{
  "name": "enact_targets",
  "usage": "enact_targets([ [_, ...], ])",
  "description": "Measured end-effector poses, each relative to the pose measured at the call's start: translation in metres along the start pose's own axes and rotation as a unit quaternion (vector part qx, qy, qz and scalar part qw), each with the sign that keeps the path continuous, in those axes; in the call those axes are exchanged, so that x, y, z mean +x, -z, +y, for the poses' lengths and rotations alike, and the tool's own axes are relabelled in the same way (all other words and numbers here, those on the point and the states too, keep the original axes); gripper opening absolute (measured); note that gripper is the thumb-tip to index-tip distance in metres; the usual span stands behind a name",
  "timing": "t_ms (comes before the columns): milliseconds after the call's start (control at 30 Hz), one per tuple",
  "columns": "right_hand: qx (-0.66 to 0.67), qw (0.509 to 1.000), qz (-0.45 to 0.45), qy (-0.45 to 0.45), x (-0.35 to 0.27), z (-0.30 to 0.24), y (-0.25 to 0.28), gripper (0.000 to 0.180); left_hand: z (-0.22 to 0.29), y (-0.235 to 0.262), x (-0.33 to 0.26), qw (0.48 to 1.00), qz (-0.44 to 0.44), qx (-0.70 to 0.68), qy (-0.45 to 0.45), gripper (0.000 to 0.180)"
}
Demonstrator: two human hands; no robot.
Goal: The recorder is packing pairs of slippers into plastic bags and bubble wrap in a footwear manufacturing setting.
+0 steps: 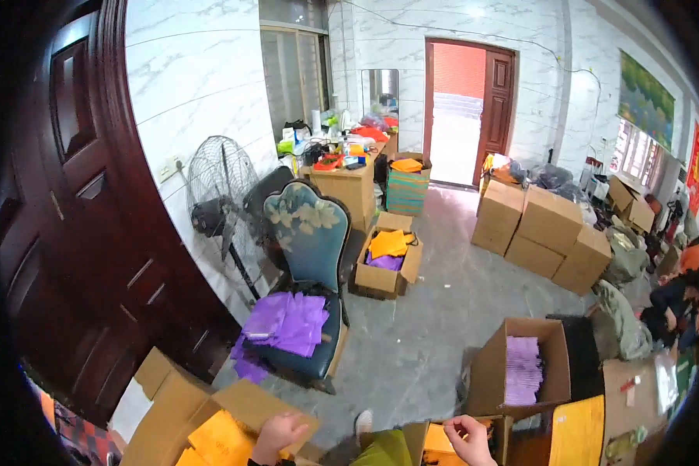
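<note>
- Left hand [278,436]: we find it at the near edge, curled into a loose fist, resting on the yellow bags [219,443] in the near-left box [180,404]. Whether it pinches a bag we cannot tell.
- Right hand [469,436]: near edge, right of centre, fingers bent inward over a low box [443,444] holding more yellow; we cannot tell if it grips anything.
- Between the hands: a green fold of cloth [384,450] and a white shoe [363,423] on the grey floor [435,326].
- Near right: an open carton [495,371] with a stack of purple bags [523,370] standing inside; beside it a yellow sheet [576,431] propped upright.
- Left middle: a blue chair [312,233] with a flowered back, purple bags [286,322] heaped on its seat and spilling off the near-left side.
- Far side of the chair: a small box [382,272] of orange and purple bags.
- Left wall: a standing fan [219,194] (tilted, close behind the chair) and a dark wooden door [78,217].
- Far: a cluttered cabinet [348,182], a striped bag [408,189] just beside it, an open doorway [458,116].
- Right middle: stacked closed cartons [547,233].
- Far right edge: another person [676,303], seated low among bundles.
</note>
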State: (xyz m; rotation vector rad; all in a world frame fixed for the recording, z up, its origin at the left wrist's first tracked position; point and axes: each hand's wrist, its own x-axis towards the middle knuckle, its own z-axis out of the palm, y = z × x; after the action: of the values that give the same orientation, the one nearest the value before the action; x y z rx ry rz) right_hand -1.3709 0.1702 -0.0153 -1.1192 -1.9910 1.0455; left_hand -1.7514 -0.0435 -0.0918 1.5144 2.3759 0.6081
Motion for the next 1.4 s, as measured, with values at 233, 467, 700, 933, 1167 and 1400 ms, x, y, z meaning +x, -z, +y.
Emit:
enact_targets([
  [233, 0.021, 0.999, 0.023, 0.032, 0.295, 0.031, 0.022, 0.007, 0.023, -0.052, 0.322, 0.991, -0.090, -0.023, -0.095, 0.039],
  [467, -0.006, 0.986, 0.128, -0.105, 0.515, 0.126, 0.076, 0.006, 0.127, -0.030, 0.630, 0.974, 0.035, -0.050, -0.218, 0.034],
  [700, 0.006, 0.971, 0.119, -0.209, 0.676, 0.264, 0.138, 0.016, 0.181, -0.090, 0.855, 0.974, -0.127, -0.011, -0.187, 0.033],
  [933, -0.077, 0.993, 0.023, -0.083, 1.021, 0.358, 0.176, 0.008, 0.210, -0.122, 1.006, 0.995, -0.056, 0.049, 0.073, 0.038],
  [1167, -0.054, 0.969, -0.173, 0.170, 1.328, 0.253, 0.145, 0.009, 0.230, -0.113, 1.073, 0.967, 0.030, -0.032, 0.252, 0.040],
  [1400, -0.009, 0.885, -0.338, 0.321, 1.527, 0.170, 0.015, 0.014, 0.181, -0.230, 1.113, 0.875, -0.009, -0.050, 0.481, 0.052],
])
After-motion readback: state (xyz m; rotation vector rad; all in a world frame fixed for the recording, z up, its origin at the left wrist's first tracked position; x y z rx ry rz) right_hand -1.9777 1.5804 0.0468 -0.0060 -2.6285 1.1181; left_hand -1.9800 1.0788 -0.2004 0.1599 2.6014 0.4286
